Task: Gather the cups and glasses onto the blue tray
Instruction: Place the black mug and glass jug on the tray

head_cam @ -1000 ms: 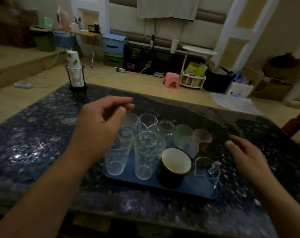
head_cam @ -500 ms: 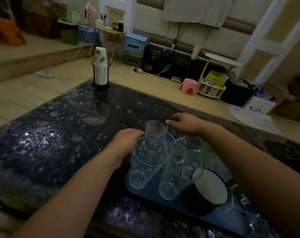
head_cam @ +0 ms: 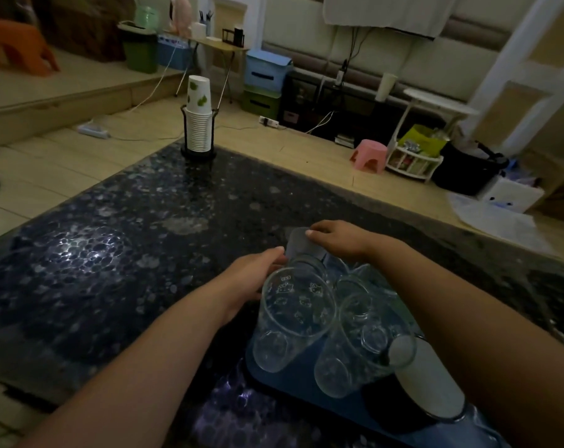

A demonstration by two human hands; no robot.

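Observation:
A blue tray (head_cam: 306, 378) lies on the dark speckled table (head_cam: 144, 253) at the lower right. Several glasses stand on it, with a tall printed glass (head_cam: 293, 318) and a second tall glass (head_cam: 361, 344) in front. A dark mug with a white inside (head_cam: 426, 383) stands to their right. My right hand (head_cam: 335, 237) reaches across the far glasses, and its thumb and fingers curl on the rim of a clear cup (head_cam: 298, 245) at the tray's far left. My left hand (head_cam: 254, 273) lies beside that cup, its fingers hidden behind the printed glass.
A stack of paper cups in a black holder (head_cam: 198, 124) stands at the table's far edge. Beyond the table are a pink stool (head_cam: 369, 155), storage boxes and cables on the floor. The table's near edge runs just below the tray.
My right arm has crossed over the tray to the far-left cup. My left hand dropped from above the glasses to the tray's left side. The view has shifted left.

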